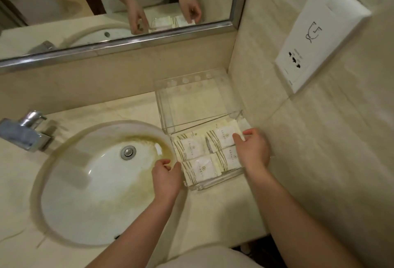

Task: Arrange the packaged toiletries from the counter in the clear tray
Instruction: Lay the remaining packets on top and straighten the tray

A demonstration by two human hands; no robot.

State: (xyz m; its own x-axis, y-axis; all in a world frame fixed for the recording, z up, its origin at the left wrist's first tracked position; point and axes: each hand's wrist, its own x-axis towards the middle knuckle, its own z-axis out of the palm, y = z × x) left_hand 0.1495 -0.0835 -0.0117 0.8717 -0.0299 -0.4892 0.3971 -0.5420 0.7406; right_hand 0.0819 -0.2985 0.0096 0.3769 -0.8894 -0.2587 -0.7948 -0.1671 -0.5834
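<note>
sink: set into the bench, left of the work area; not involved.
left hand: held at the left wall of the clear tray, fingers curled together. Whether the wall or a packet edge is gripped cannot be told.
clear tray: stood on the bench in the corner, right of the sink. The front compartment is filled. The clear rear section is seen bare; lid or second compartment cannot be told.
packets: four flat white sachets with striped ends, laid flat in the front compartment in a two-by-two block, edges touching or slightly overlapped. None is seen left on the bench.
front-left packet: lies nearest the left hand, against the front wall.
back-right packet: pinched at its right edge by the right hand, fingers on top, thumb behind.
handling: judged light, thin and pliable, with a slick wrapper. Buckling is expected if pushed from one end.
hold: best taken at an edge or corner by a thumb-and-finger pinch, or slid flat under straight fingers.
tray handling: judged rigid and smooth. It is likely to slide on the bench unless steadied at a wall.
</note>
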